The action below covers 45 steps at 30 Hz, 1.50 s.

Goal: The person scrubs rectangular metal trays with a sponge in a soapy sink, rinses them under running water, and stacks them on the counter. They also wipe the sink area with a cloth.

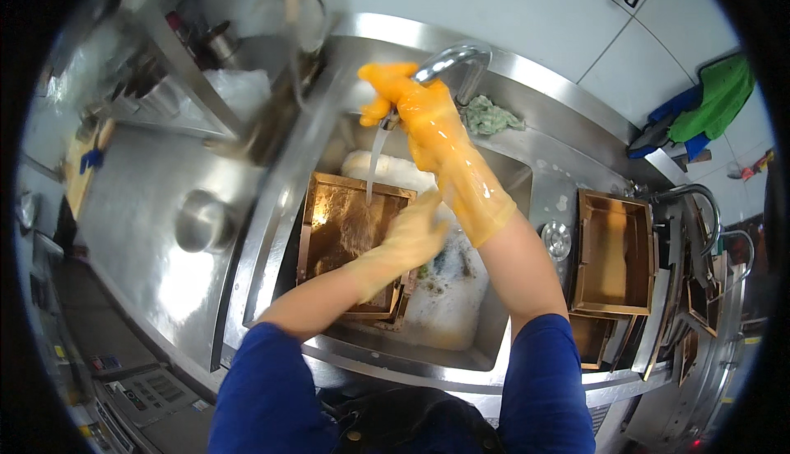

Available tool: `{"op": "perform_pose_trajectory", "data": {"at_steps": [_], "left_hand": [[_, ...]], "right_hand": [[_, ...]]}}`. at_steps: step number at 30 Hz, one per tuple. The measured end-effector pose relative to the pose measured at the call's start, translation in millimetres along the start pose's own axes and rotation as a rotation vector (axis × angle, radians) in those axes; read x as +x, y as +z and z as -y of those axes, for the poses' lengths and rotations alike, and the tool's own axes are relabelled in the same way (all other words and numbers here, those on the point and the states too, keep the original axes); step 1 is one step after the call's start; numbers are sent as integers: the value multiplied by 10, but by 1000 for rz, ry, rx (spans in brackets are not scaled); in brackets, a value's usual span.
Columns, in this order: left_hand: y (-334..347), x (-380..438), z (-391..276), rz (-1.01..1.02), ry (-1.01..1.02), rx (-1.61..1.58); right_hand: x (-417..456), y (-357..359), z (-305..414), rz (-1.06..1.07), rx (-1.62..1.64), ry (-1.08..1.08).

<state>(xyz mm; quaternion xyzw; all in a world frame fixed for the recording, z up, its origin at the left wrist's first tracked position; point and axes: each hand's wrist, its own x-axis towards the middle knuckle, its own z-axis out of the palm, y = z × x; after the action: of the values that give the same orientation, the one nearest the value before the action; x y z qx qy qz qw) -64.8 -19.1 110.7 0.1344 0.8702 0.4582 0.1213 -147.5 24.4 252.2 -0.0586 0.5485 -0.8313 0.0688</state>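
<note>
Steel sink (364, 341) holds foamy water (453, 306) and a rectangular copper-coloured metal tray (308, 232). Up at the curved chrome faucet (457, 56), my right hand (410, 99), in a wet orange rubber glove, grips the spout near its outlet. A stream of water (373, 164) runs from it into the tray. My left hand (410, 232), in a paler yellow glove, is over the tray's right side. It is motion-blurred, so its finger pose and any contact with the rim are unclear. Part of another metal piece shows beneath the tray.
Right of the sink, more copper-coloured trays (614, 256) are stacked beside a round drain strainer (556, 241). A green scouring cloth (490, 115) lies behind the faucet. The left steel counter (142, 207) bears a round metal pot (203, 220). Cloths (713, 99) hang at the upper right.
</note>
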Motion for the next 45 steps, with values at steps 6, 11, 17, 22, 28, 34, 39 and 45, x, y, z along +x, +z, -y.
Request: {"op": "perform_pose_trajectory", "data": {"at_steps": [6, 11, 17, 22, 28, 34, 39, 45], "left_hand": [[-1622, 110, 568, -555, -58, 12], [-1494, 1044, 215, 110, 527, 292], [-1012, 1478, 183, 455, 503, 508], [-930, 1493, 109, 473, 455, 505], [-794, 1466, 65, 503, 482, 526], [-657, 1559, 314, 489, 609, 571], [-483, 1582, 164, 496, 563, 622], [-645, 1287, 264, 238, 602, 443]], "right_hand": [[-45, -12, 83, 66, 27, -16], [-77, 52, 58, 35, -1, -33], [-159, -131, 174, 88, -119, 45], [-294, -334, 288, 266, -246, 190], [-511, -1013, 837, 218, -502, 343], [-439, -1310, 1502, -123, -1685, 188], [-243, -1768, 1588, -170, -2013, -553], [-482, -1582, 1166, -336, -1683, -1177]]}}
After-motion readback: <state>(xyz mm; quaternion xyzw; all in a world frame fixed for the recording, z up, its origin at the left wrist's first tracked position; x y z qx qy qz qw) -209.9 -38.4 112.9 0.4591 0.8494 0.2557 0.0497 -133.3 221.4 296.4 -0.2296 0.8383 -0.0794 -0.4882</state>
